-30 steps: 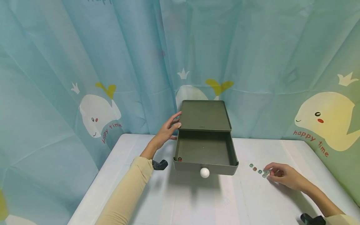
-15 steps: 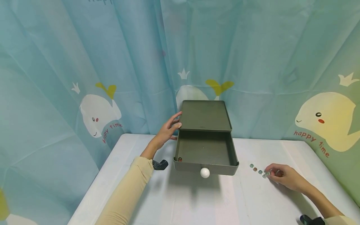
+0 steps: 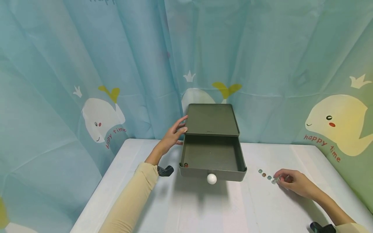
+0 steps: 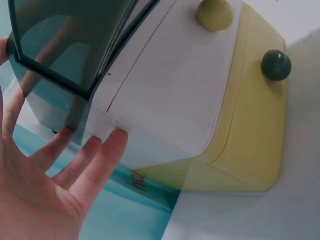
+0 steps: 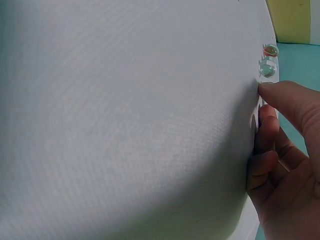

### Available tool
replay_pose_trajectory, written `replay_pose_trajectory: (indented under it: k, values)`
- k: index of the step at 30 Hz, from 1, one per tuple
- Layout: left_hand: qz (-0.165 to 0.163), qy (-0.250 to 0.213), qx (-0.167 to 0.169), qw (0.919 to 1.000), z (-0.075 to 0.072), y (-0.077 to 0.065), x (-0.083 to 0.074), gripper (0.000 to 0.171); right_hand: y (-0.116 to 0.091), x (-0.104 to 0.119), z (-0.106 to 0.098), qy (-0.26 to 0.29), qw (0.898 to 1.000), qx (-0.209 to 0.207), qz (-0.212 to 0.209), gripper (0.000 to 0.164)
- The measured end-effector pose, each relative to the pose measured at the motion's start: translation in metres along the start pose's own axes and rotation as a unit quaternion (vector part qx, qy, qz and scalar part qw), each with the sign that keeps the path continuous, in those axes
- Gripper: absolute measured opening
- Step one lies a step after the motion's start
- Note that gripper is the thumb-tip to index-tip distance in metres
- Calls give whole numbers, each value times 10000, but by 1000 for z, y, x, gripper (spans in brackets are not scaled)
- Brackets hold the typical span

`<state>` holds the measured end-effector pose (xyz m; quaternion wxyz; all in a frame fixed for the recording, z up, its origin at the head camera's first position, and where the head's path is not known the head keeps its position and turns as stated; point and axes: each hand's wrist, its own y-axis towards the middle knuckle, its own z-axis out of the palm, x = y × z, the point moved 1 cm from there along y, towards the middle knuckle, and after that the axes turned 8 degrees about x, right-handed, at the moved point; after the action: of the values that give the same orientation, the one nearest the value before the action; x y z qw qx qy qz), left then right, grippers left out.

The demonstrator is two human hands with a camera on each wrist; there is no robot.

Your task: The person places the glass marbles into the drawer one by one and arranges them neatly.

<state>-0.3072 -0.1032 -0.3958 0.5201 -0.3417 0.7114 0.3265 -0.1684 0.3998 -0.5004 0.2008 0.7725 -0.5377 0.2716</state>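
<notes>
My left hand (image 3: 168, 139) rests against the left side of a small drawer unit (image 3: 212, 119), fingers stretched. In the left wrist view its fingertips touch the edge of the white middle drawer section (image 4: 170, 80), under the dark green top. The top drawer (image 3: 214, 152) is pulled out, with a reddish marble (image 3: 186, 165) in its front left corner. My right hand (image 3: 295, 183) is low over the table at the right, fingers curled, thumb and forefinger pinching a glass marble (image 3: 277, 178). Other glass marbles (image 3: 269, 177) trail away to the left of the fingertips.
A white knob (image 3: 211, 179) sticks out from the open drawer's front. Below are a white drawer with a yellow knob (image 4: 214, 14) and a yellow one with a dark green knob (image 4: 276, 65). A whale-print curtain (image 3: 140, 81) hangs behind the white table (image 3: 204, 213).
Both hands stay nearly still. The right fingers close in slightly around the marble at their tips; the drawer and the other marbles keep their places.
</notes>
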Motion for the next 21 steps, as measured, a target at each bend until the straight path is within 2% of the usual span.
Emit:
replay_pose_trajectory:
  k: [6, 13, 21]
  values:
    - [-45, 0, 46, 10000, 0, 1, 1, 59, -1, 1, -1, 14, 10000, -61, -52, 15]
    - [54, -52, 107, 9999, -2, 0, -1, 62, 1, 4, -2, 39, 10000, -3, -21, 14]
    - [54, -12, 104, 9999, -1, 1, 1, 61, -1, 6, -2, 120, 9997, 105, 196, 12]
